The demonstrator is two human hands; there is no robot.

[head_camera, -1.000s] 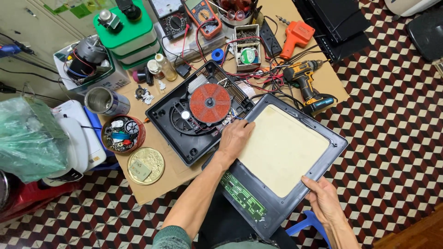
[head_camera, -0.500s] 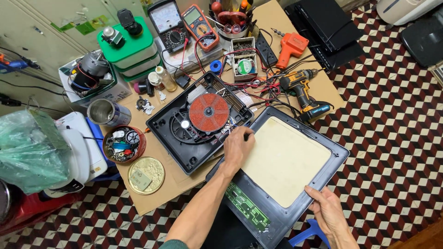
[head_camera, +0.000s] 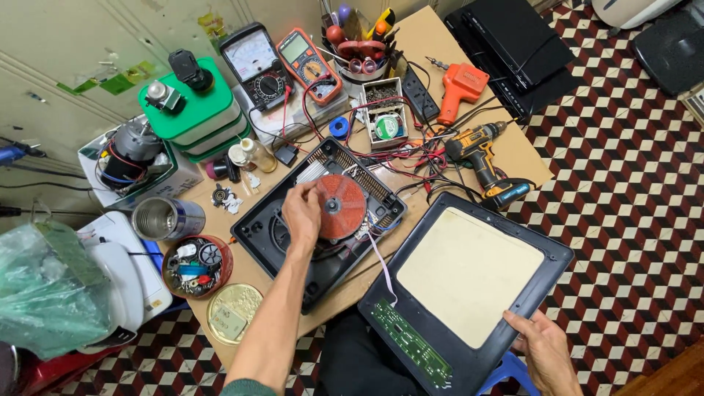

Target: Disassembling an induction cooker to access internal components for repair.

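A small wooden workbench (head_camera: 433, 44) is seen from above, set on a floor (head_camera: 631, 169) tiled in a red, white and dark cube pattern, with a pale wall panel (head_camera: 66, 44) along the far left. At the bench centre lies an opened induction cooker base (head_camera: 293, 242), black, with its copper-red coil (head_camera: 341, 207) exposed. The left hand (head_camera: 302, 213) is laid on the left edge of the coil, fingers curled down over it; whether the coil is gripped cannot be told. The cooker's top panel (head_camera: 469, 275), black-framed with a cream underside, is tilted off the near right edge of the bench, joined to the base by a pale ribbon cable (head_camera: 381, 268); a green circuit strip (head_camera: 411, 341) runs along its near edge. The right hand (head_camera: 543, 352) is closed on the panel's near right edge, thumb on top. At the far side stand 2 multimeters (head_camera: 253, 62), a cup of hand tools (head_camera: 359, 51), an orange soldering gun (head_camera: 458, 88) and a cordless drill (head_camera: 484, 158). To the left are stacked green-lidded boxes (head_camera: 191, 114), a metal can (head_camera: 165, 218), a round bowl of small parts (head_camera: 196, 265) and a gold tin lid (head_camera: 233, 314). A green plastic bag (head_camera: 44, 286) lies at the near left.
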